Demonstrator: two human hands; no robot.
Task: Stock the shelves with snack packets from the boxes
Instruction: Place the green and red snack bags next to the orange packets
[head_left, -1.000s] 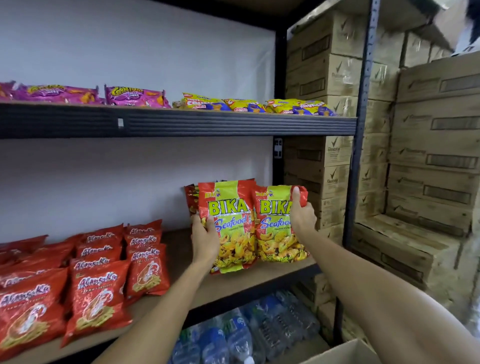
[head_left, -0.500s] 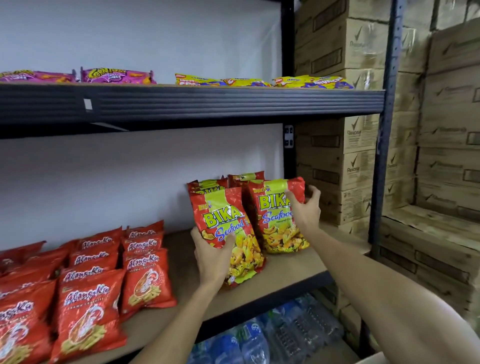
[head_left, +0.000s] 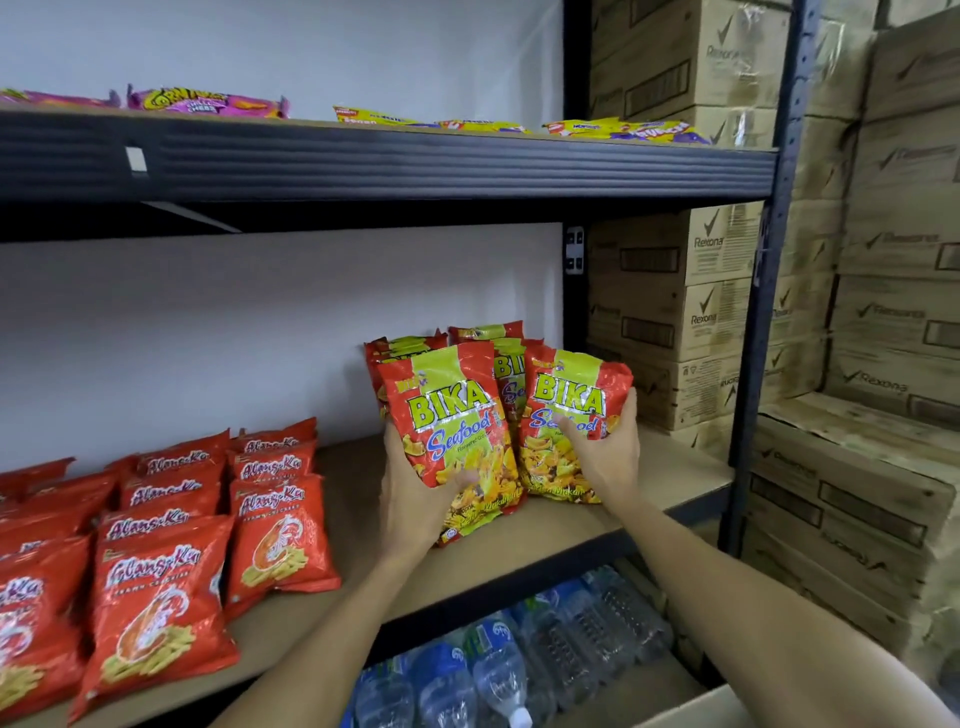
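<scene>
Centre-right in the frame, two red-and-green snack packets stand upright on the wooden board of the middle shelf. Each reads "BIKA" in yellow block letters with "Seafood" in blue script beneath; the finer print lower down is illegible.

The left hand grips the left Bika packet at its lower left edge, fingers curled behind it and the thumb on the front. The right hand grips the right Bika packet, with the thumb across the "Seafood" line and the fingertips wrapped round the right edge. More Bika packets stand behind and between these two, mostly hidden; only their tops and a strip reading "BI" show.

At lower left, red packets lie in rows, their white script apparently "Alang-Ku" above a prawn picture; the leftmost are cut off by the frame.

On the upper shelf, purple packets carry yellow lettering beginning "Corn", the rest unclear. The yellow packets beside them lie flat and are seen edge-on, so their names are unreadable.

At right, stacked brown cartons are printed "Rexona" with a tick. Along the bottom are wrapped water bottles with blurred labels, and a cardboard box corner cut off by the frame's lower edge.
</scene>
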